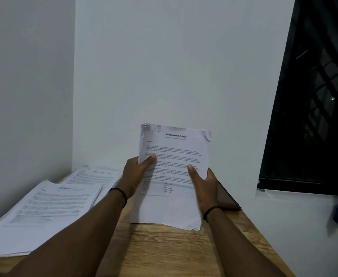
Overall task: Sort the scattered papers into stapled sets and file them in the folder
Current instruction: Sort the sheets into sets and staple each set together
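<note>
Paper stacks (pixel 44 212) lie on the surface (pixel 164 252) at left; the held report (pixel 172 176) stands at centre, a phone (pixel 227 196) right behind it

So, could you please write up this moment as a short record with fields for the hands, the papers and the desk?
held item: Sample Health Report, lifted upright, lower edge near the desk
left hand: grips the report's left edge, thumb across the front
right hand: grips the right edge, thumb on the front
report condition: top corners creased
other papers: near stack and far stack, both flat at left
desk: wood grain, set in a wall corner
dark flat object: on the desk behind the right hand, identity unclear
stapler, folder: not visible
</note>
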